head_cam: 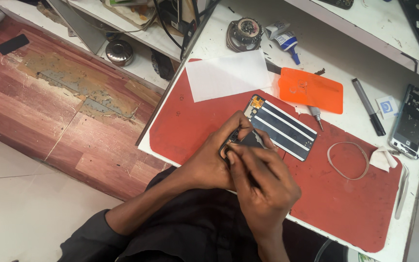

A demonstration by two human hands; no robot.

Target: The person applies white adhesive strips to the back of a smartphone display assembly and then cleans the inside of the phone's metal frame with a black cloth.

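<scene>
My left hand (pixel 215 157) grips the near end of a dark phone frame (pixel 249 140) that rests on the red work mat (pixel 190 121). On the same end lies my right hand (pixel 264 182), fingertips pinched against its edge; whether they hold a small tool is hidden. Just beyond lies a phone panel with pale adhesive stripes and an orange flex (pixel 283 127), flat on the mat.
A white paper sheet (pixel 228 75), orange plastic card (pixel 310 90), screwdriver (pixel 316 116), black marker (pixel 369 106), rubber band (pixel 348 160), white cloth scrap (pixel 383 158), glue tubes (pixel 283 40), a round metal part (pixel 244 32) and another opened phone (pixel 411 121) lie around. White tweezers (pixel 402 190) sit at the right edge.
</scene>
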